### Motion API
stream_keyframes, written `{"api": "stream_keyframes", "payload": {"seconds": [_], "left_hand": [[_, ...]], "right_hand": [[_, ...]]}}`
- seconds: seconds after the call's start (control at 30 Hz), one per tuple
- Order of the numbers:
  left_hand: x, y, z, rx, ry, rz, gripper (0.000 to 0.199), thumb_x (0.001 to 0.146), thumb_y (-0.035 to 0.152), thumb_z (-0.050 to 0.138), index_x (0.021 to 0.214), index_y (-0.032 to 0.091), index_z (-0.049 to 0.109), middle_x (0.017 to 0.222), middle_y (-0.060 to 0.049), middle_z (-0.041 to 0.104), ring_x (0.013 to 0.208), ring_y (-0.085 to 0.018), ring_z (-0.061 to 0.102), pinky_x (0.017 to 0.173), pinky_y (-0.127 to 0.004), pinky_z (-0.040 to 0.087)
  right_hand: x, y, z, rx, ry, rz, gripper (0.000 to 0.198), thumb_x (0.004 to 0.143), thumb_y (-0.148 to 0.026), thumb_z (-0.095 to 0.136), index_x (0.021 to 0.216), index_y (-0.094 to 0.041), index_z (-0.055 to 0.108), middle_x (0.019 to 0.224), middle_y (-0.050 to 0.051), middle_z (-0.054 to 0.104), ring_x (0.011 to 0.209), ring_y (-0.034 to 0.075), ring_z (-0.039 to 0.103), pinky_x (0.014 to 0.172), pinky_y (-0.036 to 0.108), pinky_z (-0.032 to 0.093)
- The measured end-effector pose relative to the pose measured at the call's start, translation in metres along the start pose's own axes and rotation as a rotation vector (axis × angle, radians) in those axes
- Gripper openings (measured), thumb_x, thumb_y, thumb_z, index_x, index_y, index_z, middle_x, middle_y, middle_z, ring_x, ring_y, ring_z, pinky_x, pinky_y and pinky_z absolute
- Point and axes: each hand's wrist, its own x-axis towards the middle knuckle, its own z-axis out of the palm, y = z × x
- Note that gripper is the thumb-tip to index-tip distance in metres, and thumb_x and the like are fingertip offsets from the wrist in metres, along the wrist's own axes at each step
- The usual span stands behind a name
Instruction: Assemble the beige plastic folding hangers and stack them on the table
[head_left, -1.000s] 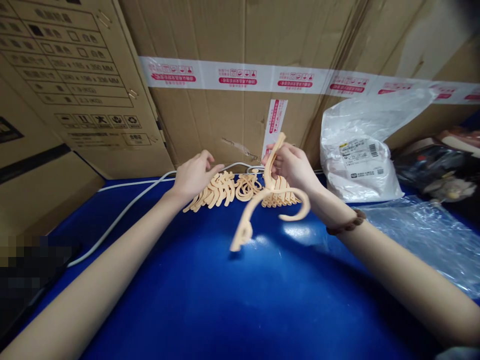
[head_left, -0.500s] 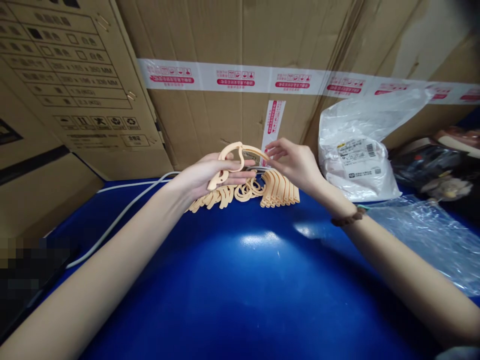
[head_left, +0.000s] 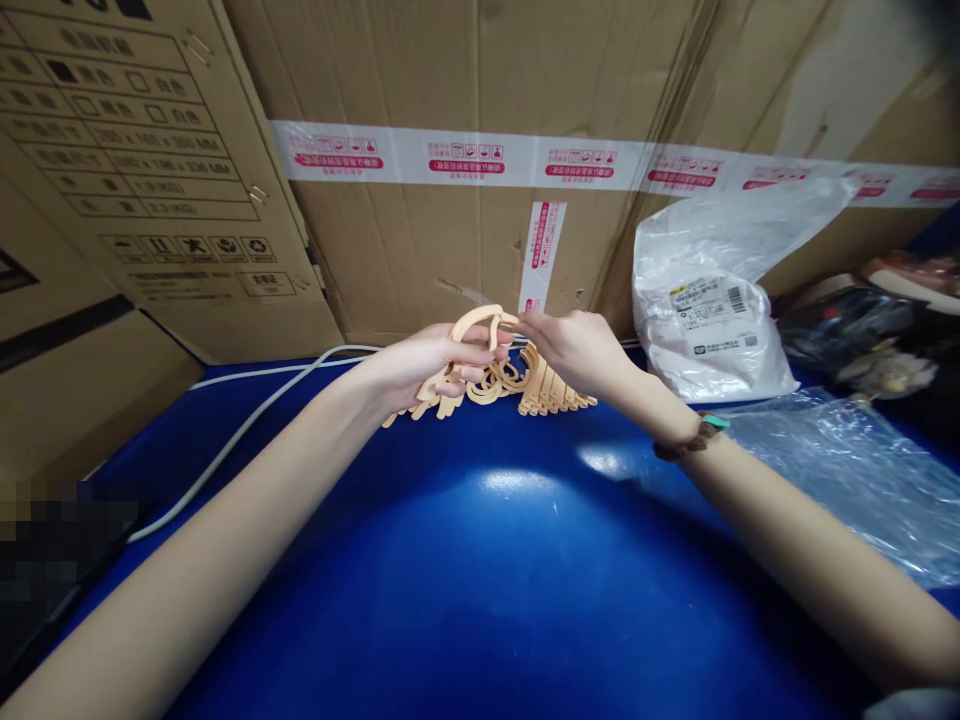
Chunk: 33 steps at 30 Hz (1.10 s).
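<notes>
My left hand (head_left: 416, 362) is closed round a pale, flat curved piece (head_left: 474, 317), wood-like in colour, which arches up above the fingers. A second slim curved strip (head_left: 510, 319) meets it at its right end. The fingertips of my right hand (head_left: 577, 345) are pinched on that strip and hide most of it. Behind and below the hands, similar pale pieces lie on the blue surface: ring-shaped ones (head_left: 489, 384) in the middle, a neat row of curved strips (head_left: 551, 388) on the right, and short ones (head_left: 448, 405) partly hidden by my left hand.
Cardboard boxes (head_left: 420, 240) with printed tape stand close behind the hands. A white plastic parcel bag (head_left: 712, 320) and clear plastic wrap (head_left: 832, 470) lie to the right on the blue surface (head_left: 480, 580). A white cable (head_left: 232, 455) runs along the left.
My left fingers have curled in round the curved piece. My right hand has moved left and lower, its fingers now bunched on the strip near the joint, covering most of its length.
</notes>
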Motion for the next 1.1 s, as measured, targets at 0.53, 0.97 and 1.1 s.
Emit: {"api": "stream_keyframes", "payload": {"seconds": [0.53,0.97,1.1], "left_hand": [[0.005,-0.008,0.007,0.535,0.273,0.067,0.020,0.081,0.024,0.063,0.101,0.019,0.063,0.059,0.001,0.050,0.039,-0.008,0.038,0.037,-0.021,0.023],[0.005,-0.005,0.016,0.224,0.399,0.094,0.035,0.093,0.046,0.048,0.090,0.013,0.062,0.071,0.000,0.042,0.043,-0.004,0.032,0.035,-0.017,0.015],[0.004,-0.005,0.016,0.146,0.361,0.161,0.017,0.091,0.028,0.055,0.080,0.016,0.050,0.069,0.002,0.045,0.048,-0.006,0.045,0.038,-0.015,0.033]], "right_hand": [[0.001,0.046,0.034,0.013,-0.264,0.483,0.035,0.091,-0.028,0.043,0.092,-0.007,0.072,0.094,0.023,0.071,0.089,0.030,0.068,0.071,0.034,0.046],[-0.004,0.043,0.035,-0.012,-0.193,0.511,0.036,0.092,-0.028,0.040,0.098,-0.008,0.070,0.100,0.022,0.070,0.094,0.030,0.067,0.074,0.035,0.047],[0.002,0.030,0.019,0.071,-0.130,0.480,0.047,0.097,-0.041,0.033,0.095,-0.012,0.069,0.094,0.017,0.071,0.088,0.026,0.066,0.071,0.032,0.045]]}}
